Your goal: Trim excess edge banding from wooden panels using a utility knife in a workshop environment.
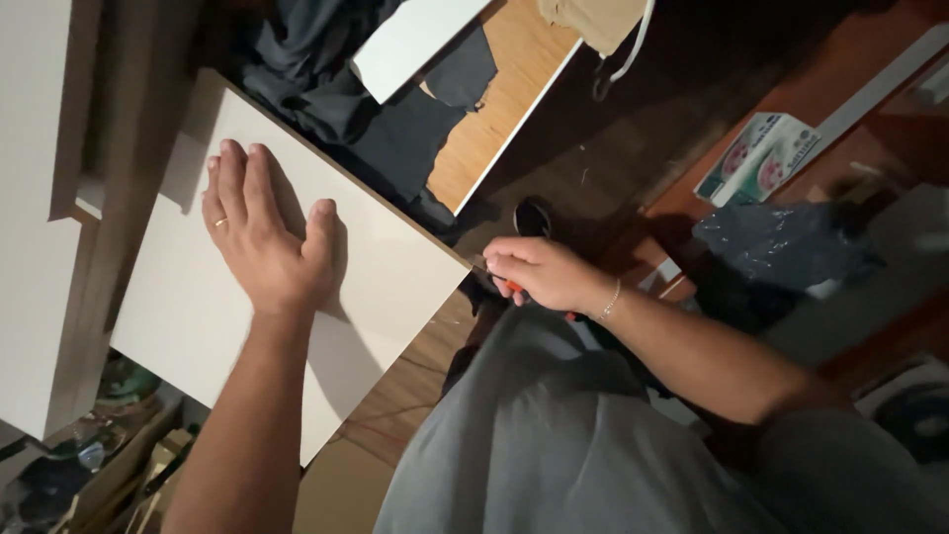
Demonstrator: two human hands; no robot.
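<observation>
The left hand (265,237) lies flat on a white board (188,307), fingers spread and palm pressing down; a ring shows on one finger. The board rests tilted over a lower surface, and its right corner reaches toward the right hand (539,272). This hand is closed around a small tool with an orange handle (510,288), held at the edge of the board near that corner. What the tip of the tool does is hidden by the fingers.

Behind the board there is dark cloth (395,129) on a wooden panel (504,99), and a packet of tissues (759,156) lies well apart on the right.

The risk, as it seems, is that the board slides or tips if the flat palm loosens, because only one hand keeps it. Then the tool could slip off the edge and scratch the white face, or come against the person's grey-clothed leg (554,435) just below.
</observation>
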